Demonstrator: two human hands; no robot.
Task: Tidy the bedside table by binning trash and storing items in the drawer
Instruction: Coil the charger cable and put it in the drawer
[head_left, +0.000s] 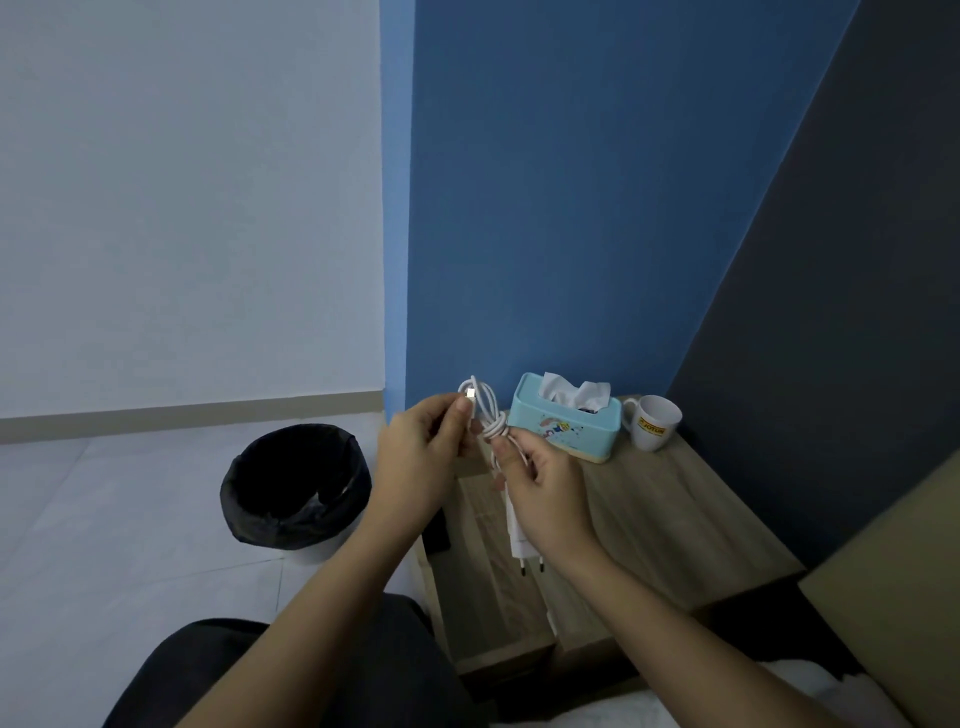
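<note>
Both hands are up over the bedside table (649, 525), working a white charger cable (485, 415). Left hand (415, 462) is closed, thumb + forefinger pinching the cable just below its small metal plug tip, at abt 10 o'clock from the bundle. Right hand (550, 483) is closed around the coil's waist, fingers curled tight, w/ the white adapter (522, 535) hanging below it, two round pins pointing down at 6 o'clock. Prob reason for the split grip: one hand anchors the loops, the other feeds the free end round to tie it off, so it goes into the drawer as a compact bundle, not a tangle.

Cable is thin, smooth, rubbery-looking, looped w/ a few turns wrapped across the middle. Adapter is a hard, glossy, blocky plastic piece.

On the table, wood-grain laminate, matte: a teal tissue box (566, 421) w/ rounded corners at 1 o'clock of the hands, soft crumpled tissue poking out the top; a white mug (655, 422) w/ yellow label farther at 2 o'clock, near the wall.

Bin (296, 486) sits on the tiled floor at 9 o'clock, round, lined w/ a crinkly black bag. Drawer front isn't clearly visible; can't tell if open.
</note>
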